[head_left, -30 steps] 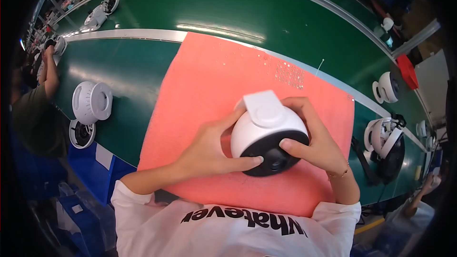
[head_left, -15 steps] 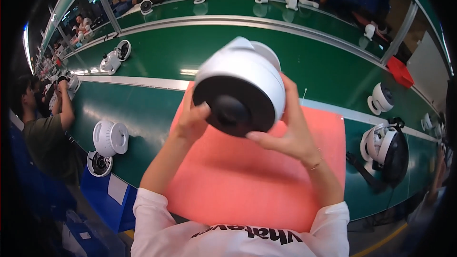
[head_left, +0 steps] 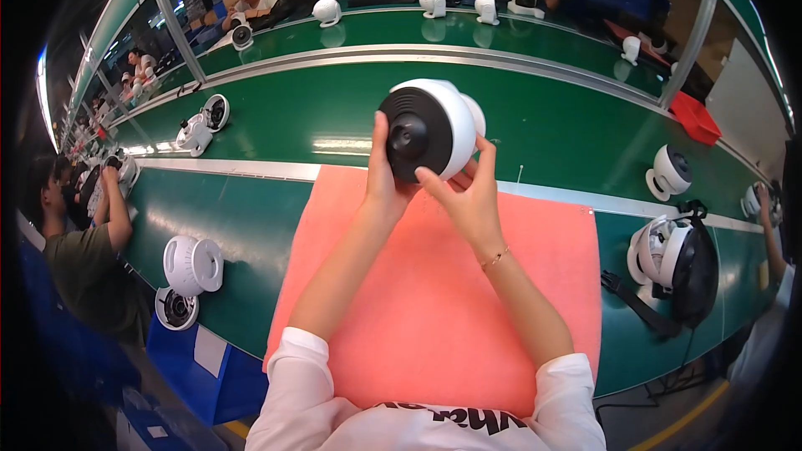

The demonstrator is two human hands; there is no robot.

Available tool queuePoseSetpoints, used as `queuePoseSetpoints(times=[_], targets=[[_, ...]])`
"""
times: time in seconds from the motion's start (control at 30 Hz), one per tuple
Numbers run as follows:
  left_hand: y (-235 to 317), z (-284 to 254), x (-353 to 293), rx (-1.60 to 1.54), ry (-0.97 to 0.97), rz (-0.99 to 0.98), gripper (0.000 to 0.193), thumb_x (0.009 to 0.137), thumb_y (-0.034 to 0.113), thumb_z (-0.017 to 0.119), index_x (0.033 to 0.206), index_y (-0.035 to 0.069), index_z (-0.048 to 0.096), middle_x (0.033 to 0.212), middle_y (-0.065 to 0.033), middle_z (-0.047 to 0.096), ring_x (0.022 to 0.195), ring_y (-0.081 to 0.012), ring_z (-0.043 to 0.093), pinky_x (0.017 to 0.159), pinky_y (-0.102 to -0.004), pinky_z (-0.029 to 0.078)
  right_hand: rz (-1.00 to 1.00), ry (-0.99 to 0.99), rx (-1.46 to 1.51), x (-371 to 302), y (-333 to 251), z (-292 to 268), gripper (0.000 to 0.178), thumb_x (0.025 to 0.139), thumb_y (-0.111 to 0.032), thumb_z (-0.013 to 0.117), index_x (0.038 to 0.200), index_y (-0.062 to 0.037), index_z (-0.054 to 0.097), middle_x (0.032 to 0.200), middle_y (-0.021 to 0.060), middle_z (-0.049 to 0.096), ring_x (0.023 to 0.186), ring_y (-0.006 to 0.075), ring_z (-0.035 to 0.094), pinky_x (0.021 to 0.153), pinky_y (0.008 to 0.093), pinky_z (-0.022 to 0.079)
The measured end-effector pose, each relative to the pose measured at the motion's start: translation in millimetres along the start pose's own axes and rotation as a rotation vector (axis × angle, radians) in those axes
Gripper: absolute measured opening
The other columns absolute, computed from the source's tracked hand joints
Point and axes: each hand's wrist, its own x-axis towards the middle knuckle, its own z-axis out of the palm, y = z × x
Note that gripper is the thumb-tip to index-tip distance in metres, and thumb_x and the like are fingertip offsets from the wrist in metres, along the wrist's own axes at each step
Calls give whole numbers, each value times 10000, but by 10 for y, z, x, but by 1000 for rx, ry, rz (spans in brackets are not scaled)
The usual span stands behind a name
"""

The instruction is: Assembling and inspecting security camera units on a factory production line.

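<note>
A white round device with a black front (head_left: pixel 415 132) is held up in both my hands above the far part of a pink mat (head_left: pixel 418 301). Its black face has rings and a raised hub, and is turned toward me and slightly left. My left hand (head_left: pixel 386 175) supports it at the left and lower rim, thumb along the edge. From below and the right, my right hand (head_left: pixel 468 199) grips the white shell, with the thumb near the black rim. Behind the shell, a white round part (head_left: pixel 476 115) sticks out on the right. Some fingers are hidden behind the device.
At left, a white unit (head_left: pixel 192 266) stands by an opened shell (head_left: pixel 176 307), above a blue bin (head_left: pixel 213 367). At right are a finished-looking unit (head_left: pixel 668 174), a black-covered unit with a strap (head_left: pixel 693 276) and a red tray (head_left: pixel 695 119). Co-workers sit left, right and across.
Both hands have carried the device away from me, toward the far edge of the mat. Its black face has turned from downward to more upright, facing left.
</note>
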Motion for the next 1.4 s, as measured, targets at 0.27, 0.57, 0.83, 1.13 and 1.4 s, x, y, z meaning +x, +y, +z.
queuePoseSetpoints(times=[0.27, 0.57, 0.83, 1.13, 1.4], targets=[[-201, -82, 648, 150, 131, -430, 613, 756, 397, 659, 1251, 112, 437, 1215, -177, 422, 1089, -325, 488, 883, -479, 433, 574, -148, 380, 175, 311, -533, 646, 852, -314, 637, 1340, -53, 303, 1219, 111, 508, 1105, 214, 526, 852, 354, 467], [-545, -316, 1065, 99, 132, -337, 803, 725, 415, 719, 1336, 81, 319, 1268, -199, 332, 1218, -345, 368, 1005, -502, 355, 460, 697, 864, -867, -229, -1811, 674, 811, -331, 660, 1265, -29, 263, 1169, 170, 493, 1026, 245, 497, 944, 403, 432], [-651, -118, 755, 258, 229, -311, 841, 737, 256, 725, 1308, 155, 116, 1326, -181, 253, 1270, -305, 306, 1023, -499, 307, 96, 1072, 932, -1454, -241, -2767, 817, 762, -303, 713, 1285, 56, 198, 1243, 223, 379, 1144, 320, 458, 1012, 392, 391], [-1038, 806, -20, 476, -167, -89, 679, 759, 222, 666, 1254, 143, 207, 1216, -119, 313, 1104, -239, 426, 896, -413, 404, -58, 1032, -715, -1546, -356, -3420, 867, 774, -326, 700, 1434, -177, 157, 1360, 168, 223, 1176, 250, 366, 1007, 365, 296], [-2743, 2134, -532, 293, -467, -796, 853, 808, 354, 659, 1392, 222, 50, 1238, -183, 412, 1011, -286, 534, 820, -370, 470, 451, 815, -52, -1317, -618, -4186, 715, 845, -610, 468, 1365, -128, 376, 1355, 123, 420, 1200, 271, 428, 928, 475, 379]])
